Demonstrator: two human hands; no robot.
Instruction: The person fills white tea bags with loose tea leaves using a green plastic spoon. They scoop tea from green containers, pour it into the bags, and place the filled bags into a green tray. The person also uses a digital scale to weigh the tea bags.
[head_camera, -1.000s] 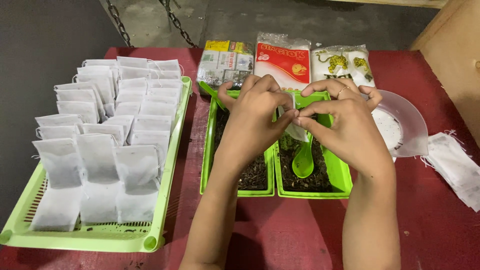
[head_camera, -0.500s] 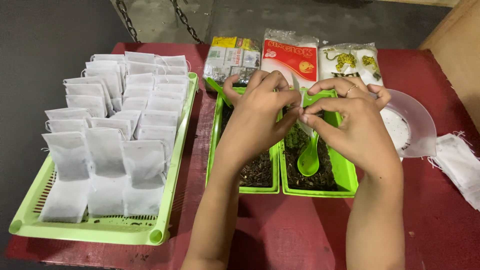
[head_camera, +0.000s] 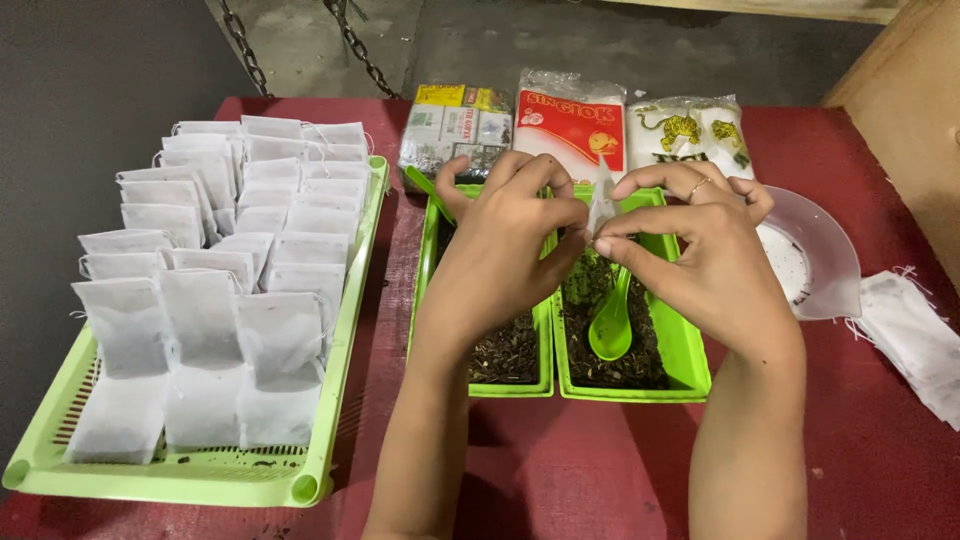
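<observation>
Compared w/ the frame half a second before, both hands sit almost in the same place; only the pinch on the small white filter bag looks a bit tighter, and the view is shifted a little.

Left hand is closed on the bag's left edge w/ thumb and fingertips. Right hand pinches the right edge, approx. at the bag mouth, other fingers curled. So the bag is held up between both hands, just above the two green trays w/ dark loose tea leaves. A green spoon lies in the right tray, below the bag.

On the left, a green slotted tray carries rows of filled white bags. Behind are three packets; at right a clear plastic bowl and a pile of flat empty bags on the red table.

My judgement of risk: the bag is thin, so pulling the edges too hard can tear it. If the grip slips, it falls into the tea leaves, or the contents spill over the tray rim.
</observation>
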